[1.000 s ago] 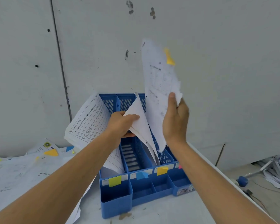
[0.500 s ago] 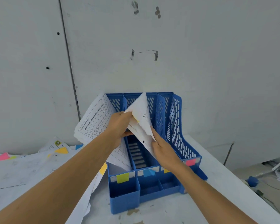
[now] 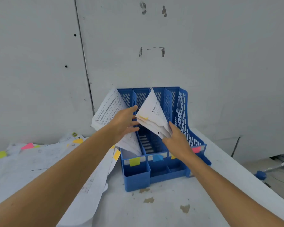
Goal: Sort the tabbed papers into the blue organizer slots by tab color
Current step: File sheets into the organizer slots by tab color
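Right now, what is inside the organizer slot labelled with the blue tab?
Only its bare slotted floor shows; no sheet is visible there. The leaning yellow-tabbed papers from the next slot and fingers of the left hand cover its back part.
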